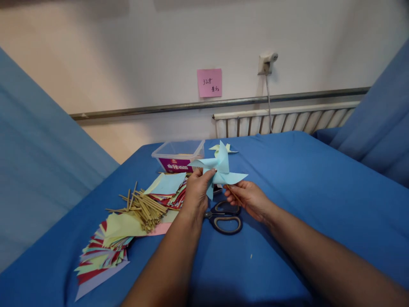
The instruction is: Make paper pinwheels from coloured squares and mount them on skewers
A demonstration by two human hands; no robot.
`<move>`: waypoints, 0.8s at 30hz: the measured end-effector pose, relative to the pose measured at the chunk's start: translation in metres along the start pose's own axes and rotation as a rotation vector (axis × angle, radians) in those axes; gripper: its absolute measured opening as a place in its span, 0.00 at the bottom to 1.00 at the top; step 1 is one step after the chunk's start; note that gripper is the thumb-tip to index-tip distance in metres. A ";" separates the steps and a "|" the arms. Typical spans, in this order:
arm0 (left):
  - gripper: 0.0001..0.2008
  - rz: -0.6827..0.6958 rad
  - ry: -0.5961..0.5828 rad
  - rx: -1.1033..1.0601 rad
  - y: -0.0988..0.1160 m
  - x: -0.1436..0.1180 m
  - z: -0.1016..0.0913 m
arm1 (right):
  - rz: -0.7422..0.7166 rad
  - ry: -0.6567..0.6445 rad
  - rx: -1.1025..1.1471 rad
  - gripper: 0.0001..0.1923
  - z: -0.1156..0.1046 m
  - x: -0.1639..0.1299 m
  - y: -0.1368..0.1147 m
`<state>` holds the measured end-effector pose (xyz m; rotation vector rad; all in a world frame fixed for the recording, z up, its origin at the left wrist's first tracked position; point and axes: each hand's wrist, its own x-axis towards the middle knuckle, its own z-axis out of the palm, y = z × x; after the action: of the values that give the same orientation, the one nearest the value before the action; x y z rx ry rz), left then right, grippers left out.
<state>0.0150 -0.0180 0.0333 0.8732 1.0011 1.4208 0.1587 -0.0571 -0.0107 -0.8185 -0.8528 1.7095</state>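
A light blue paper pinwheel is raised over the middle of the table, its blades folded in toward a small pin at the centre. My left hand is closed on it, the thumb pressed near that pin. My right hand pinches a thin wooden stick just below and right of the pinwheel. Whether the stick's far end touches the pinwheel is hidden. Black-handled scissors lie on the cloth below my hands, their blades covered by my left wrist. Behind the blue pinwheel lies a pale yellow-green pinwheel.
A clear plastic box with a purple label stands at the back left. Left of my hands are a heap of wooden sticks, stacked coloured paper squares and a fanned paper pile. Blue cloth covers the table; a wall radiator is behind.
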 end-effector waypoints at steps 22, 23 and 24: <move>0.16 -0.095 -0.069 0.023 -0.006 -0.010 0.004 | 0.005 -0.052 -0.116 0.24 0.012 0.000 0.011; 0.16 -0.093 -0.055 0.015 -0.006 -0.010 0.004 | 0.004 -0.055 -0.119 0.24 0.012 0.000 0.011; 0.16 -0.092 -0.041 0.004 -0.006 -0.009 0.003 | 0.002 -0.059 -0.122 0.23 0.013 0.001 0.012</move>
<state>0.0211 -0.0266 0.0296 0.8453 1.0017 1.3186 0.1421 -0.0611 -0.0139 -0.8536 -1.0050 1.7037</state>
